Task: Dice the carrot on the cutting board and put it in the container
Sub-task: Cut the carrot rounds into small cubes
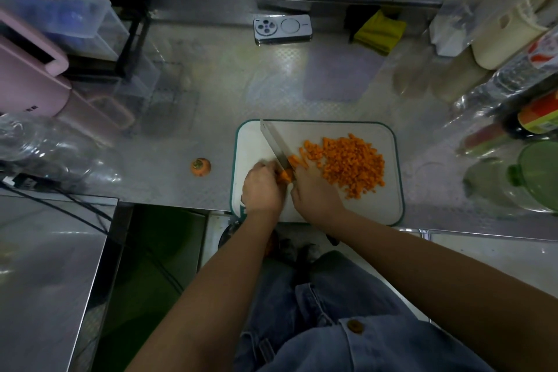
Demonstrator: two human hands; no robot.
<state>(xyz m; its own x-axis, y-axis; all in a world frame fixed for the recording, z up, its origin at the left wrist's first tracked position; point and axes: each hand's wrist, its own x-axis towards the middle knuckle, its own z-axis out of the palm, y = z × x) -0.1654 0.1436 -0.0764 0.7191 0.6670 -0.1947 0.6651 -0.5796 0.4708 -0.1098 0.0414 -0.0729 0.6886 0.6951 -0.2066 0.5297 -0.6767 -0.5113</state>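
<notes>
On the white, green-rimmed cutting board [397, 160], the left hand [262, 187] is holding down the remaining carrot piece [285, 176], its fingers curling over it. The right hand [314, 193] is gripping the knife [274, 142], fingers clenching around the hidden handle, and the blade is resting against the piece, pointing away from the person. Diced carrot [351, 164] is lying in a heap just right of the blade. A carrot top [200, 167] is sitting on the steel desk [211, 93], left of the board.
</notes>
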